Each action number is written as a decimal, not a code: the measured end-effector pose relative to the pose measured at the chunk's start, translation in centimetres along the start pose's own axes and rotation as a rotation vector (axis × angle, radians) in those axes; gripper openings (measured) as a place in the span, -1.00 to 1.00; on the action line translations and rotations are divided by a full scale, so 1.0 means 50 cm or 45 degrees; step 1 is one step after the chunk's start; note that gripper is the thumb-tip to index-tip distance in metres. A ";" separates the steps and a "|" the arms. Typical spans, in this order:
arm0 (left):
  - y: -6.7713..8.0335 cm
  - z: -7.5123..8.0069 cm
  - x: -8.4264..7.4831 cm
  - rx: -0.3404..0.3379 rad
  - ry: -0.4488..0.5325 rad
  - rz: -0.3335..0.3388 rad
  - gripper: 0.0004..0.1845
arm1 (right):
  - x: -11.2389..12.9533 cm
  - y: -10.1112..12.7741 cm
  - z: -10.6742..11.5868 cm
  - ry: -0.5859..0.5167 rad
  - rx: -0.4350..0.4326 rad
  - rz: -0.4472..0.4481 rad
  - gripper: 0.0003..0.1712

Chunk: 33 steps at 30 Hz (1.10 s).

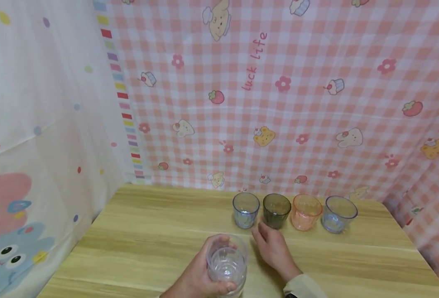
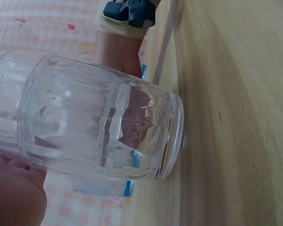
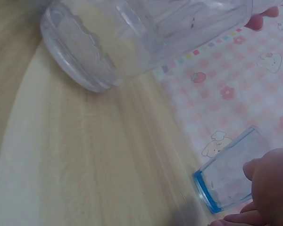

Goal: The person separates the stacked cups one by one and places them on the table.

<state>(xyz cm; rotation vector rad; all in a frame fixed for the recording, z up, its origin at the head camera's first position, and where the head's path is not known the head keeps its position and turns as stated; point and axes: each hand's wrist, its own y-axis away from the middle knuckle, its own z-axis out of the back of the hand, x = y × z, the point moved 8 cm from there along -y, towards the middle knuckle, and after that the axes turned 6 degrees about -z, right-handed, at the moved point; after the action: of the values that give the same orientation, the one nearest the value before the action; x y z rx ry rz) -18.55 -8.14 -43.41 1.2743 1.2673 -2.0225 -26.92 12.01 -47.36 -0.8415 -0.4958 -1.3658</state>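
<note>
left hand [image 1: 195, 275] grasps clear glass [image 1: 226, 263] near table [image 1: 137, 231] front edge | right hand [image 1: 273, 248] relaxed, released | four cups [image 1: 275, 210] far side, open left

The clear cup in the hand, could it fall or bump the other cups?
Maybe. The left hand grips the clear ribbed plastic cup only round its side, above the wooden table, so it might slip and drop. The right hand lies flat close to the dark green see-through cup and the pale blue see-through cup; a quick move could knock those over, and they stand close enough together to topple neighbours.
</note>
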 end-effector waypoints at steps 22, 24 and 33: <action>0.004 -0.002 0.004 0.037 0.059 -0.009 -0.06 | 0.036 0.066 0.054 -0.226 0.153 -0.225 -0.51; 0.005 -0.002 0.004 0.040 0.051 -0.009 -0.06 | 0.046 0.073 0.057 -0.276 0.158 -0.224 -0.54; 0.005 0.004 0.006 0.056 -0.006 -0.005 -0.06 | 0.101 0.099 0.080 -0.470 0.171 -0.053 -0.62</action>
<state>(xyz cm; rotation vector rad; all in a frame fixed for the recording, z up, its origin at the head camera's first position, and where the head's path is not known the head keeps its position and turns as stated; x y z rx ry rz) -18.60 -8.39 -43.76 1.2875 1.2300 -2.0654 -20.60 11.77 -42.25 -0.9807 -0.8854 -1.2020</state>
